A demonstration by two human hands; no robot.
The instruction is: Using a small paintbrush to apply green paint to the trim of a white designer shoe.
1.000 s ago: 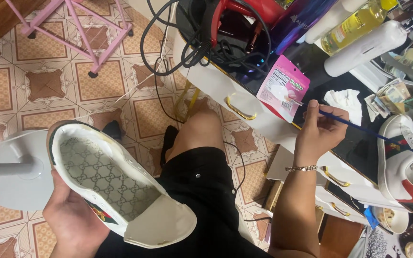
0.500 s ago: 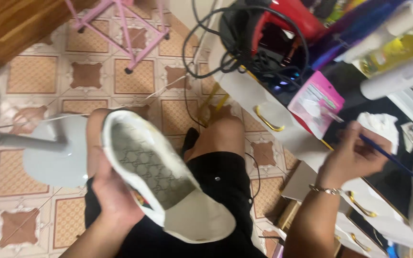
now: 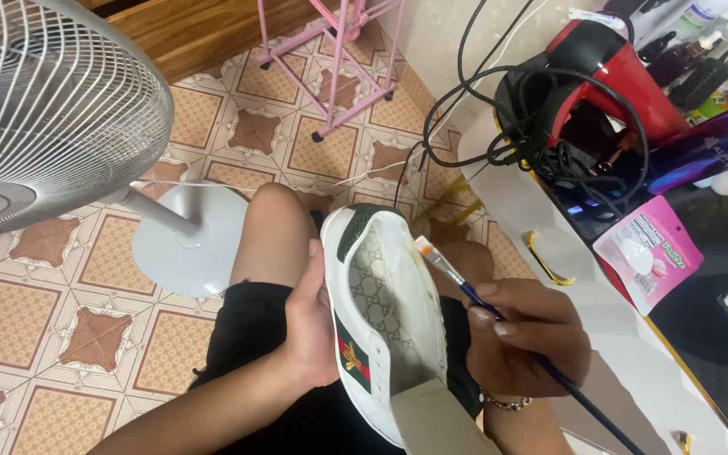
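**One shoe, one brush, held over the lap**

We grasp one white sneaker (image 3: 385,324) in our left hand (image 3: 313,333), fingers clenched around its side, above our knees. Our right hand (image 3: 524,337) pinches one thin paintbrush (image 3: 499,316), bristles touching the upper edge. We judge the shoe light, with a soft upper and a stiff sole; the sole side seems the safest hold. Further away stand one fan (image 3: 52,118) and one red tool (image 3: 612,76).

Bright, even light all round, soft shadows only under the fan base (image 3: 185,240) on the tiled floor (image 3: 52,337). Sharp in the middle; the fan grille (image 3: 52,101) bows at the edge, and glare whitens the desk (image 3: 541,211)
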